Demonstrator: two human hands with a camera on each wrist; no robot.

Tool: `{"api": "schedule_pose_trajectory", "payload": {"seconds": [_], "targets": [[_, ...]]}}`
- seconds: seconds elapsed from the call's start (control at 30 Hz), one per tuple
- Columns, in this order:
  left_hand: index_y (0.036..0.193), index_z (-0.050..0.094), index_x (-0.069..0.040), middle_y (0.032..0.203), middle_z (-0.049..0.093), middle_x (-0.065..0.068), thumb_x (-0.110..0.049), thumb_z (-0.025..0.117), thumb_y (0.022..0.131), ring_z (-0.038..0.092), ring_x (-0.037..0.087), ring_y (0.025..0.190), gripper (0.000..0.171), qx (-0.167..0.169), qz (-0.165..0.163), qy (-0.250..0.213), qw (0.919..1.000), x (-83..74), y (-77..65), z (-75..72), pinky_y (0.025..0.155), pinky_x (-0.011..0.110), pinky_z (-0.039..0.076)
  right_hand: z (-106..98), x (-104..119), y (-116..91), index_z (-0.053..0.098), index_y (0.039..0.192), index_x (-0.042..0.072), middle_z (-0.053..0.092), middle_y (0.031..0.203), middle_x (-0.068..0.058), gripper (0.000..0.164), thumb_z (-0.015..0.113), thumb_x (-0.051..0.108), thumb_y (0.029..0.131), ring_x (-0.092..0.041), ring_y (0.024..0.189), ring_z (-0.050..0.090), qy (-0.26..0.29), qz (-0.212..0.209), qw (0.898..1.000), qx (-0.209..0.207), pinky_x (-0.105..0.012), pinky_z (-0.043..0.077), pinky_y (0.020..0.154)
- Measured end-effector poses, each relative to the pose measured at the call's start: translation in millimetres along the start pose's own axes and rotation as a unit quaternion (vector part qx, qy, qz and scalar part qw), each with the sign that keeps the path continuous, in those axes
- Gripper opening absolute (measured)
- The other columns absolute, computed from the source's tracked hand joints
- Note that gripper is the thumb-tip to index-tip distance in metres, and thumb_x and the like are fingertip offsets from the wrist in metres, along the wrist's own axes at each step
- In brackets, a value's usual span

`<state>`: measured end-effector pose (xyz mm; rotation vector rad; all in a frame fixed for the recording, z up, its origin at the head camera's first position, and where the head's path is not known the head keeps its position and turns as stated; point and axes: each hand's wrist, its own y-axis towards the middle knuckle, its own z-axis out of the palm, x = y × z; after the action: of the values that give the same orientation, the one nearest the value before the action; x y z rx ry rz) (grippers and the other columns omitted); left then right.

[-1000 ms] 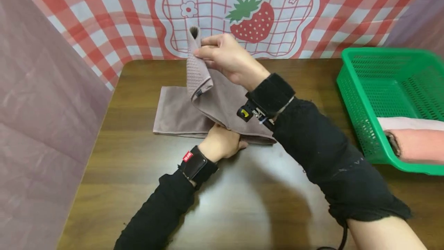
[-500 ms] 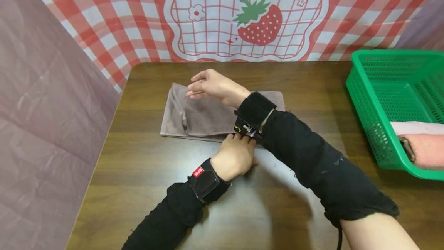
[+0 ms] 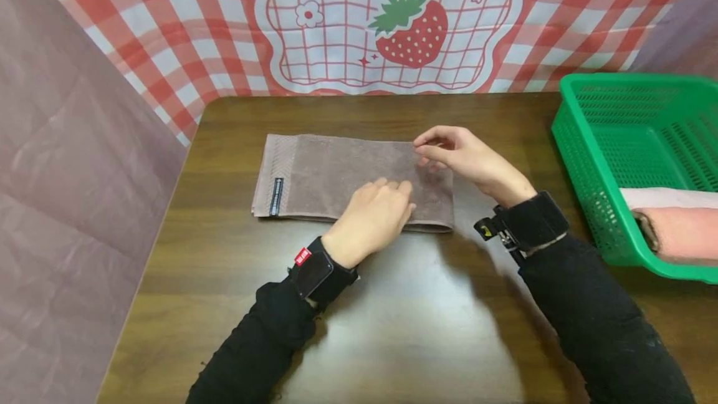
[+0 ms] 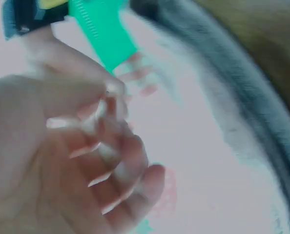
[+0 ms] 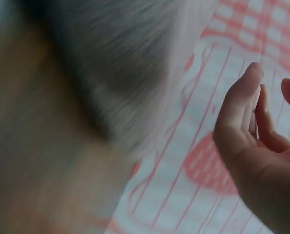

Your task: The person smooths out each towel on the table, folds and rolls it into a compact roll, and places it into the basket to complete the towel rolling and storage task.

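A grey-brown towel (image 3: 348, 167) lies folded in a flat rectangle on the wooden table (image 3: 224, 304). Its paler ribbed band and small dark label (image 3: 277, 197) face up at the left end. Over the towel's front edge is my left hand (image 3: 373, 217), its fingers loosely bent; whether it touches the cloth cannot be told. At the right end hovers my right hand (image 3: 468, 158), thumb and fingers bent with a gap between them. In both wrist views, the left hand (image 4: 86, 146) and the right hand (image 5: 252, 131) hold nothing.
A green plastic basket (image 3: 603, 229) stands on the right of the table, with a rolled pink towel (image 3: 681, 232) and a paler cloth (image 3: 667, 197) inside. Behind the table hangs a red-and-white checked cloth (image 3: 185, 24) with a strawberry print.
My right hand laid the lifted towel flap down to the left, let go, and moved right to the towel's other end. My left hand came out from under the fold to above it.
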<state>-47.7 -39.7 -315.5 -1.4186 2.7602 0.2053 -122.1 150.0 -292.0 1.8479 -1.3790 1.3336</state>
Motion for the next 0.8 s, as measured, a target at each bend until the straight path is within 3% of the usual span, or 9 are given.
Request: {"api": "schedule_pose_trajectory", "payload": {"seconds": [0.07, 0.13, 0.23, 0.37, 0.43, 0.5, 0.67, 0.73, 0.8], "targets": [[0.105, 0.062, -0.011, 0.100, 0.067, 0.005, -0.031, 0.058, 0.100, 0.062, 0.024, 0.094, 0.021, -0.021, -0.014, 0.019, 0.9995, -0.7, 5.9, 6.2, 0.076, 0.036, 0.050, -11, -13, -9, 0.053, 0.124, -0.008, 0.064, 0.100, -0.016, 0.036, 0.054, 0.021, 0.103, -0.019, 0.084, 0.065, -0.007, 0.028, 0.999, -0.015, -0.034, 0.055, 0.073], [0.113, 0.061, -0.011, 0.110, 0.063, 0.005, -0.033, 0.059, 0.099, 0.060, 0.024, 0.104, 0.027, -0.020, -0.023, 0.031, 0.9991, -1.9, 11.7, 14.8, 0.083, 0.036, 0.049, -18, -25, -16, 0.050, 0.122, -0.007, 0.061, 0.098, -0.013, 0.039, 0.053, 0.027, 0.103, -0.017, 0.081, 0.063, -0.031, 0.058, 0.998, -0.021, -0.032, 0.054, 0.069], [0.134, 0.056, -0.010, 0.135, 0.057, 0.009, -0.039, 0.052, 0.102, 0.053, 0.026, 0.127, 0.042, 0.030, -0.029, 0.036, 0.9985, -5.0, 19.6, 27.7, 0.099, 0.039, 0.047, -19, -39, -26, 0.047, 0.121, -0.005, 0.060, 0.099, -0.014, 0.047, 0.052, 0.038, 0.102, -0.020, 0.081, 0.063, -0.079, 0.102, 0.992, -0.013, -0.032, 0.053, 0.066], [0.151, 0.042, -0.012, 0.157, 0.037, 0.012, -0.041, 0.043, 0.105, 0.037, 0.026, 0.145, 0.055, 0.093, -0.044, 0.035, 0.9941, -12.5, 29.5, 38.3, 0.110, 0.039, 0.041, -14, -49, -33, 0.048, 0.123, -0.008, 0.061, 0.098, -0.017, 0.056, 0.049, 0.043, 0.103, -0.023, 0.080, 0.065, -0.080, 0.132, 0.987, 0.037, -0.034, 0.056, 0.064], [0.152, 0.040, -0.014, 0.158, 0.036, 0.012, -0.043, 0.043, 0.105, 0.035, 0.025, 0.146, 0.056, 0.099, -0.052, 0.047, 0.9927, -18.7, 33.6, 39.1, 0.109, 0.037, 0.043, -13, -51, -34, 0.045, 0.127, -0.011, 0.061, 0.094, -0.015, 0.057, 0.050, 0.041, 0.103, -0.021, 0.077, 0.064, -0.062, 0.137, 0.987, 0.057, -0.035, 0.058, 0.064], [0.151, 0.044, -0.014, 0.155, 0.042, 0.012, -0.047, 0.044, 0.103, 0.040, 0.024, 0.143, 0.058, 0.079, -0.052, 0.071, 0.9930, -25.9, 38.1, 40.1, 0.106, 0.035, 0.046, -14, -54, -36, 0.040, 0.131, -0.013, 0.061, 0.087, -0.013, 0.059, 0.052, 0.038, 0.103, -0.019, 0.071, 0.064, -0.056, 0.131, 0.988, 0.063, -0.035, 0.058, 0.064], [0.139, 0.056, -0.012, 0.132, 0.059, 0.009, -0.057, 0.050, 0.097, 0.055, 0.022, 0.122, 0.062, 0.018, -0.032, 0.114, 0.9928, -44.8, 50.5, 44.0, 0.091, 0.031, 0.053, -25, -61, -40, 0.044, 0.115, -0.011, 0.053, 0.068, -0.004, 0.036, 0.057, 0.020, 0.101, -0.014, 0.052, 0.059, -0.071, 0.103, 0.991, 0.056, -0.032, 0.056, 0.057], [0.136, 0.057, -0.013, 0.127, 0.059, 0.007, -0.058, 0.049, 0.097, 0.055, 0.022, 0.117, 0.060, 0.022, -0.028, 0.109, 0.9934, -49.2, 56.6, 43.7, 0.089, 0.031, 0.052, -32, -63, -42, 0.045, 0.106, -0.008, 0.050, 0.066, -0.003, 0.025, 0.056, 0.014, 0.100, -0.013, 0.050, 0.056, -0.075, 0.095, 0.991, 0.054, -0.031, 0.055, 0.054], [0.137, 0.055, -0.015, 0.128, 0.057, 0.006, -0.059, 0.047, 0.098, 0.053, 0.022, 0.119, 0.059, 0.044, -0.035, 0.094, 0.9940, -51.4, 63.7, 42.6, 0.092, 0.034, 0.049, -39, -65, -43, 0.046, 0.107, -0.008, 0.048, 0.066, -0.002, 0.023, 0.053, 0.012, 0.100, -0.013, 0.050, 0.054, -0.074, 0.091, 0.992, 0.047, -0.030, 0.054, 0.053]]}}
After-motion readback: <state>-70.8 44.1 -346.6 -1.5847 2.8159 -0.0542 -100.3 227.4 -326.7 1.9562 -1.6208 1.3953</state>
